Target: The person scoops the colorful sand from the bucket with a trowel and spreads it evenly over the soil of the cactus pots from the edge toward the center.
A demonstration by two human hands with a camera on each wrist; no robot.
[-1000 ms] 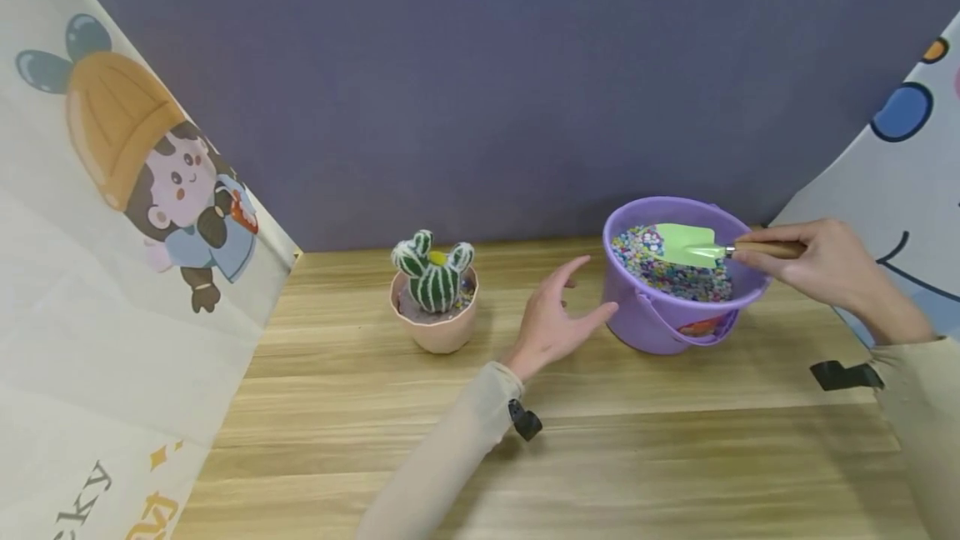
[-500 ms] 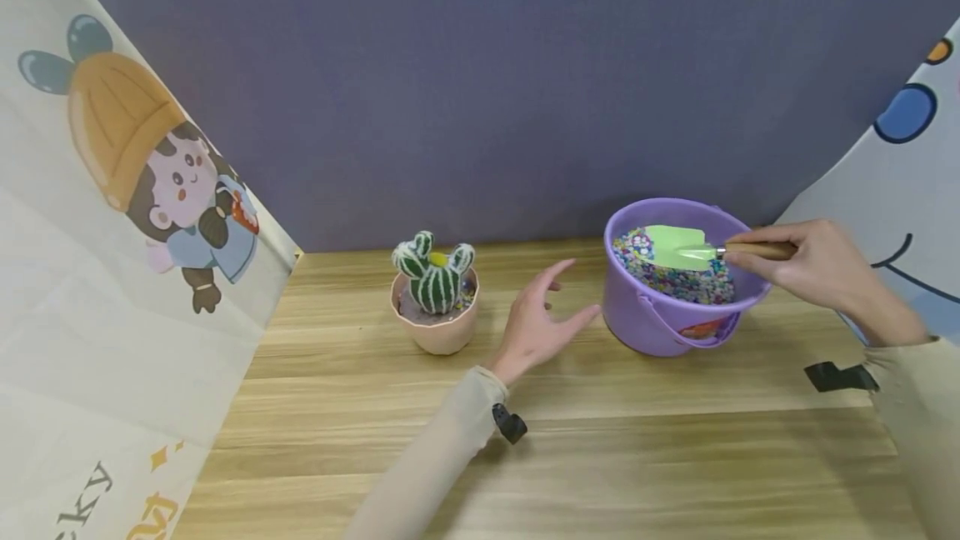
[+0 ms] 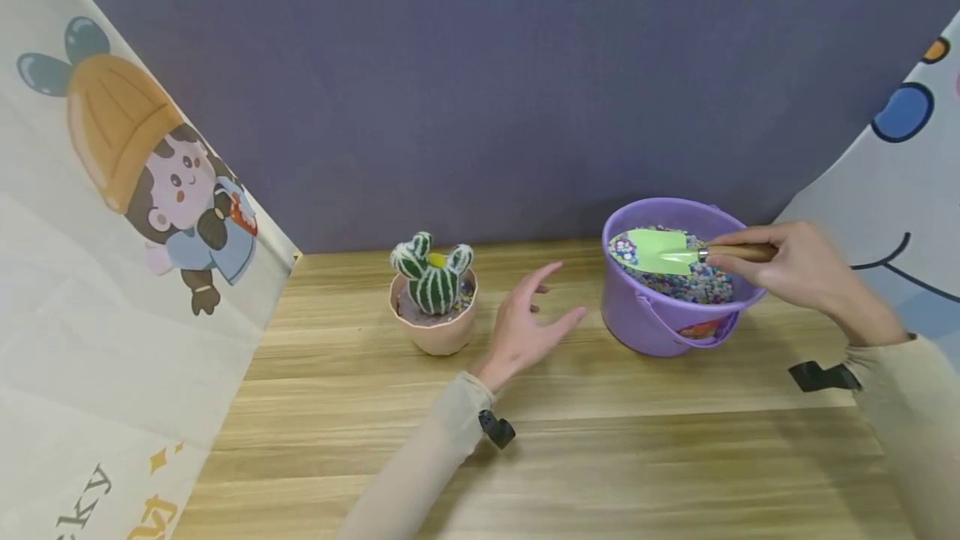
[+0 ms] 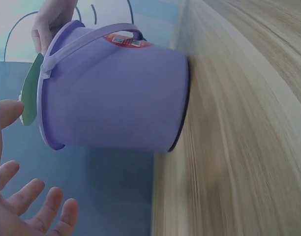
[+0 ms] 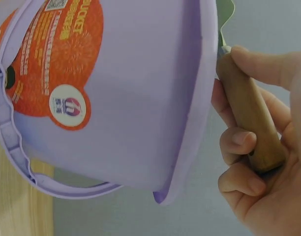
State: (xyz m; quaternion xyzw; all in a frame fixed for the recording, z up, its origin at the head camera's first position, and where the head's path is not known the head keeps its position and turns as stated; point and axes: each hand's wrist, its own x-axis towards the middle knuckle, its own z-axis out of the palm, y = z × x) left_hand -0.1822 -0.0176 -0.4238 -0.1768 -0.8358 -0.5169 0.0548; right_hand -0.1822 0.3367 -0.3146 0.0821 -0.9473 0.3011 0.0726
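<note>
My right hand [image 3: 798, 269] grips the wooden handle [image 5: 251, 115] of a small trowel with a light green blade [image 3: 663, 252]. The blade lies level over the mouth of a purple bucket [image 3: 652, 327], with some colourful beads heaped near its tip. More small multicoloured beads [image 3: 708, 286] fill the lower part of the bucket. My left hand [image 3: 522, 327] hovers between the bucket and a potted cactus, thumb and fingers spread, holding nothing. In the left wrist view the green blade [image 4: 31, 93] shows just above the bucket's rim.
A knitted green cactus [image 3: 435, 286] with white stripes stands in a pale pink pot [image 3: 442, 336], left of my left hand. A few beads lie on the grey filling inside it. Behind the wooden table [image 3: 600, 457] rises a dark blue-grey panel [image 3: 480, 98]; printed sheets flank both sides.
The trowel and my right hand have moved left across the bucket, so the blade's tip now reaches the left rim. My left hand has drawn back left, away from the bucket.
</note>
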